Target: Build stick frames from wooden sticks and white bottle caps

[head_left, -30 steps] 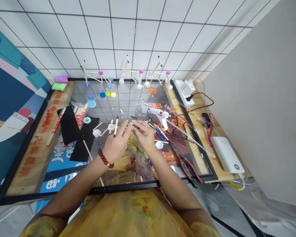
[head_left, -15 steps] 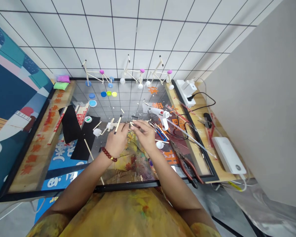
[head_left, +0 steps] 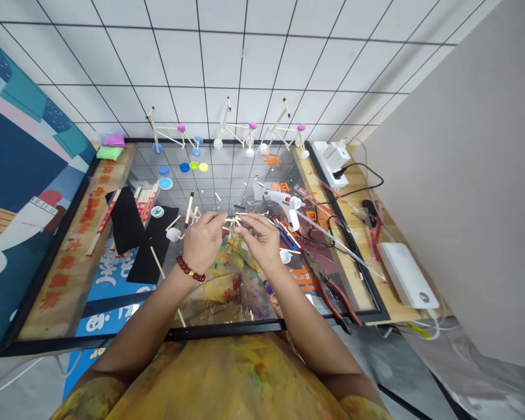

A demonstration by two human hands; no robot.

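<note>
Seemingly mid-joining | left hand (head_left: 203,242), right hand (head_left: 259,238): fingers (head_left: 247,220) nearly closed, pinched on thin wooden sticks (head_left: 231,221) | next: steady hold called for, hot glue gun (head_left: 283,199) within reach

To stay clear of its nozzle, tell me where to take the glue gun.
Best take the glue gun by its white handle, coming from the near side with your right hand. The gun lies on its side, nozzle pointing left, and the handle runs toward you, away from the nozzle.
</note>
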